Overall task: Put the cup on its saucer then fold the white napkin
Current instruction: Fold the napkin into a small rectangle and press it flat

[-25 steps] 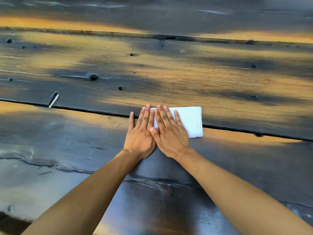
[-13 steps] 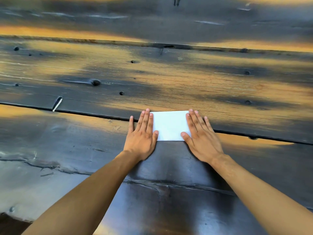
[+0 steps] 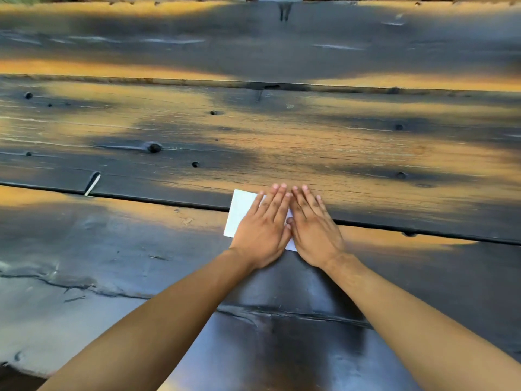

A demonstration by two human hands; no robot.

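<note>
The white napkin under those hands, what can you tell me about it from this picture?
The white napkin is a small, plain rectangle, already folded flat, cloth or paper I cannot tell. It lies on the dark wooden table, across the gap between two planks. Both hands press it with straight fingers: the left hand covers its middle, the right hand its right end. Only the left part and a near corner show.

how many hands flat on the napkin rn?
2. Left hand presses the middle of the white napkin; right hand lies flat beside it, covering the napkin's right end.
</note>
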